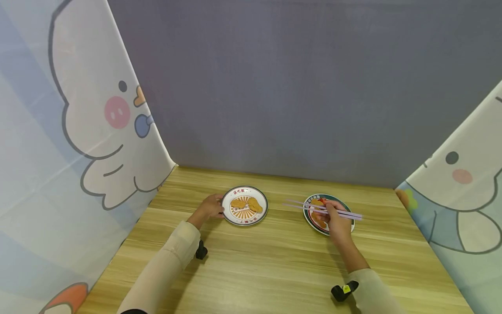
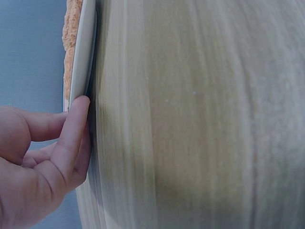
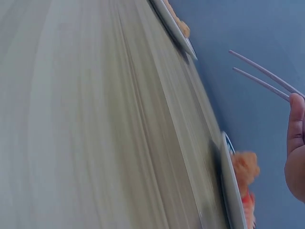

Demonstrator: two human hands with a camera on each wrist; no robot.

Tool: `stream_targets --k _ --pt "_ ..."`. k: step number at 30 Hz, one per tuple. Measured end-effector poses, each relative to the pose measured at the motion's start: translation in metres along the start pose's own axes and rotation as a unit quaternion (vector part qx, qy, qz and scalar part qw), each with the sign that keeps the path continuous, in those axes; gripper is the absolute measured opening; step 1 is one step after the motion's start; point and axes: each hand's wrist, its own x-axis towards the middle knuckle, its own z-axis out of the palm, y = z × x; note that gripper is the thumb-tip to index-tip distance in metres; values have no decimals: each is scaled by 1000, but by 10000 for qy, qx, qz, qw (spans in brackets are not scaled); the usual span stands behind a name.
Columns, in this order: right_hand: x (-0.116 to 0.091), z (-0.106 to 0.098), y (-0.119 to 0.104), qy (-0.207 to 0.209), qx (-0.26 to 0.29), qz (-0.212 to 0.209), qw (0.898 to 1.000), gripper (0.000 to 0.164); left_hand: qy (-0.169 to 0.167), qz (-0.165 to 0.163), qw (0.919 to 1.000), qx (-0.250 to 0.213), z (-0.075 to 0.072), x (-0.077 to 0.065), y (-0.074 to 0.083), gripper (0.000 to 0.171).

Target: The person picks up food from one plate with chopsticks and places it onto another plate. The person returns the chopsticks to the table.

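Observation:
My left hand pinches the left rim of a white plate, thumb at the edge and fingers beneath in the left wrist view. Golden-brown fried chicken pieces lie on that plate, which has a sunburst print. A pair of pale purple chopsticks is held in my right hand, tips apart and pointing left. Below this hand sits a green-rimmed plate with fried pieces and something red on it, partly hidden by the hand. The chopsticks grip no food.
Both plates stand on a wood-grain table. A grey cloth wall rises behind it, and cartoon-printed curtains flank the left and right sides.

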Motion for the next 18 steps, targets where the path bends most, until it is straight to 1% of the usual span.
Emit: stream_targets --k 3,7,9,14,18 --pt "-1 12 7 -36 -185 126 9997 24 16 25 10000 11 0 -1 0 64" --pt "-2 27 15 -261 -367 166 9988 18 10 75 10000 56 1 -1 0 63" --pt "-2 34 19 -329 -516 155 9980 18 -4 75 10000 65 1 -2 1 63" --pt "-1 48 24 -331 -823 150 9959 21 -26 62 10000 53 0 -3 1 64" --pt "-1 55 27 -318 -806 80 9962 20 -38 62 10000 61 0 -3 1 64"
